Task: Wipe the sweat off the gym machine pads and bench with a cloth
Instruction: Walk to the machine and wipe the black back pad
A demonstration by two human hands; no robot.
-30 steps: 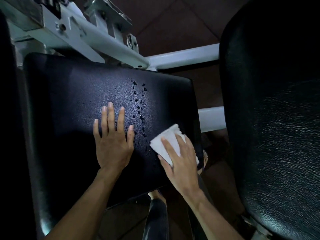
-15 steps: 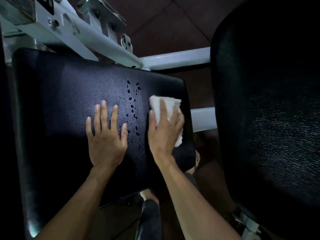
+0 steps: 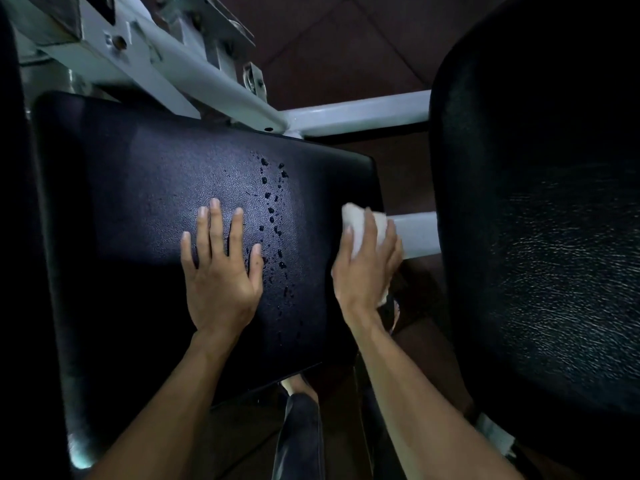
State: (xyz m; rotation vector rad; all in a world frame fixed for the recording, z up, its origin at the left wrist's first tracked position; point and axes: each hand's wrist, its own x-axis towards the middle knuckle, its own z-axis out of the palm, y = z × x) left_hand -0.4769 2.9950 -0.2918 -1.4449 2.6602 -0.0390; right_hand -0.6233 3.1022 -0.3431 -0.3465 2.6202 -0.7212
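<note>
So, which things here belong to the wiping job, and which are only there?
Job: white cloth under the right hand; black pad with sweat drops; left hand flat on it.
Only there: white frame; second pad.

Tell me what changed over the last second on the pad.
The right hand carried the white cloth from the pad's near right part up and out to its right edge. The left hand stayed flat on the black pad; the droplets remain unwiped.
</note>
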